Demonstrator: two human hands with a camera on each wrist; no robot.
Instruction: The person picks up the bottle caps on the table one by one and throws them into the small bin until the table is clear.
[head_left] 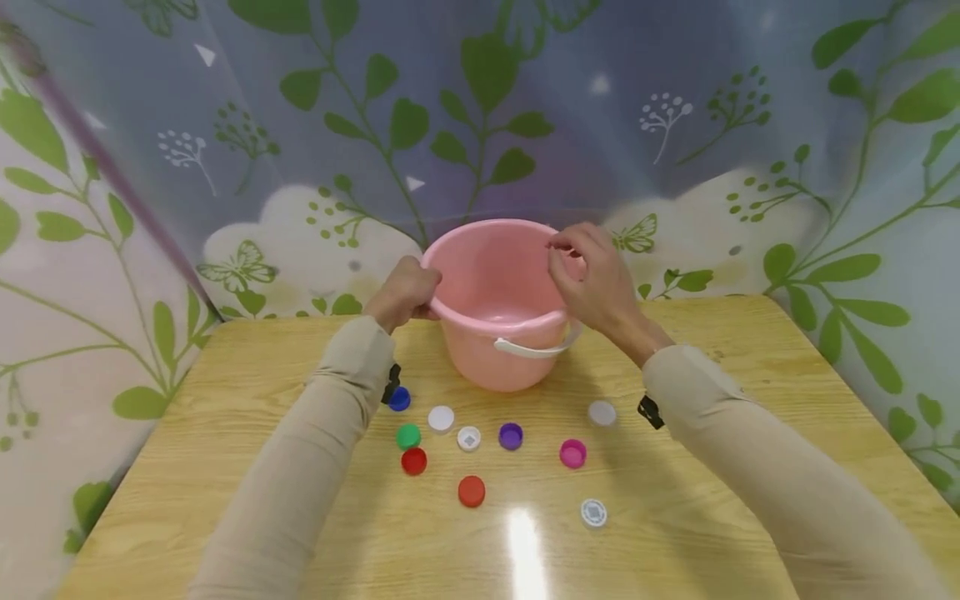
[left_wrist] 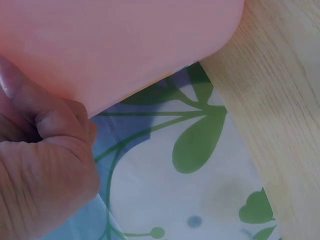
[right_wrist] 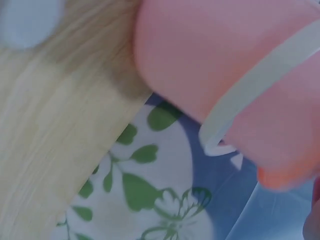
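Leafy green-and-white plastic sheeting forms the backdrop on all sides, and a pale wooden surface (head_left: 300, 500) fills the lower half of the frame; at its far edge, centre of the frame, stands a pink bucket (head_left: 498, 333), upright, with a white handle (head_left: 536, 348) hanging down its near side; the bucket looks empty inside, though its bottom is only partly visible.

Left hand (head_left: 403, 293), just left of centre, has its grip curled round the bucket's left rim; the left wrist view shows fingers (left_wrist: 60, 117) bent tight against the pink wall. Right hand (head_left: 592, 279), just right of centre, rests at the right rim with fingertips pinched together at the lip; whether they hold the rim or something small, the pictures do not show.

Nearer the viewer, in the lower middle of the frame, loose bottle caps lie scattered apart: a blue cap (head_left: 399, 398) beside the left sleeve, a green cap (head_left: 408, 436), two red caps (head_left: 471, 491), a purple cap (head_left: 511, 436), a magenta cap (head_left: 572, 453) and several white caps (head_left: 441, 418).

Risk, as a judgement: the bucket sits close to the far edge, so a push from either hand could tip it or slide it off; a sleeve dragged back could sweep caps away.
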